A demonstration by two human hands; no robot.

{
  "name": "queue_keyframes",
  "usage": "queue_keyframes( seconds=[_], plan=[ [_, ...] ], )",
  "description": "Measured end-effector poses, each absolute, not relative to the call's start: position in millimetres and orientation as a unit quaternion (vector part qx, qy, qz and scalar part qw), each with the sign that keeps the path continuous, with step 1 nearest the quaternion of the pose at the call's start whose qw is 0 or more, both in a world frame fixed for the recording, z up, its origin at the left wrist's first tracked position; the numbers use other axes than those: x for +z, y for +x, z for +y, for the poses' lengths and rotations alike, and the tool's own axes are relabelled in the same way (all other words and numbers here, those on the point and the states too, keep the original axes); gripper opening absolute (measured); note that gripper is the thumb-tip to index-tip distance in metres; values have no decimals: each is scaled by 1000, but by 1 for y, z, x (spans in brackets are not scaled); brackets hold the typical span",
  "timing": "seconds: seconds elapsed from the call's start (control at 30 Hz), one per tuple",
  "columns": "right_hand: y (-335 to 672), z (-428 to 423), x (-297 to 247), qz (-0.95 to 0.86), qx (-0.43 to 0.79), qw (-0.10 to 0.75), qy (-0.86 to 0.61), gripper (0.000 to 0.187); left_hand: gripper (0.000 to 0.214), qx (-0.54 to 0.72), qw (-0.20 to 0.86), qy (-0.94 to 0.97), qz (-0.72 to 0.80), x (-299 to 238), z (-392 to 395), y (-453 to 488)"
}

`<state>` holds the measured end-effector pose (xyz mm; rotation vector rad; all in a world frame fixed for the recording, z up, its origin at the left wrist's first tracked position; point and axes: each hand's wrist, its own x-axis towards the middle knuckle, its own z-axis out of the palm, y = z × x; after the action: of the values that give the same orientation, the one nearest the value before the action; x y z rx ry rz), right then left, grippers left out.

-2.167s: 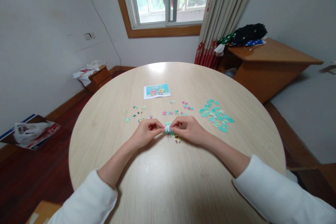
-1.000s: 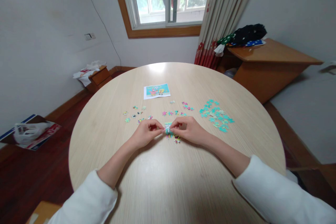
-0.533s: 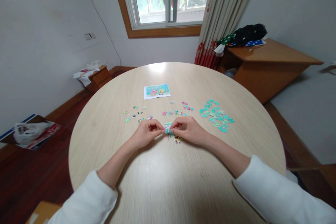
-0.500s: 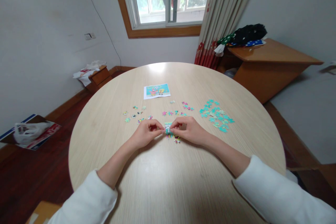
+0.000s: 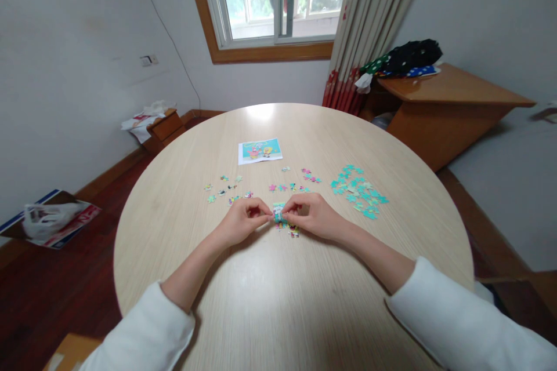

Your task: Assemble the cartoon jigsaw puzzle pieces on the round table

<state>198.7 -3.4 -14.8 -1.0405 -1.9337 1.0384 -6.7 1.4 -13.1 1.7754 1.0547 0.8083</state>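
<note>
Between my two hands is a small joined section of jigsaw puzzle (image 5: 278,213), teal and white with other colours. My left hand (image 5: 244,220) pinches its left edge between thumb and fingers. On the opposite edge, my right hand (image 5: 314,215) grips it the same way, thumb and forefinger pressed together. More colourful puzzle pieces (image 5: 294,232) lie just below, partly covered by my right fingers. Loose pink and teal pieces (image 5: 282,188) sit behind my hands. Further left are several yellow, green and dark pieces (image 5: 221,192).
A pile of teal puzzle pieces (image 5: 360,192) spreads to the right on the round wooden table (image 5: 270,313). A printed cartoon picture (image 5: 260,152) lies toward the far side. Beyond the table stand a wooden desk (image 5: 456,90) with cloths and a window (image 5: 278,0).
</note>
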Motion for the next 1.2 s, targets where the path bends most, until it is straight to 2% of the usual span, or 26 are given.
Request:
queue_keyframes(
  seconds=[0.53,1.0,1.2],
  plan=[
    [199,-4,-12,-753,397,328,-410,14,16,319,441,716,438,-12,0,-7],
    [202,-11,3,-821,354,217,-393,13,19,237,512,702,434,-15,-4,-9],
    [202,-14,5,-850,315,190,-377,17,17,209,508,717,429,-18,-4,-11]
  ],
)
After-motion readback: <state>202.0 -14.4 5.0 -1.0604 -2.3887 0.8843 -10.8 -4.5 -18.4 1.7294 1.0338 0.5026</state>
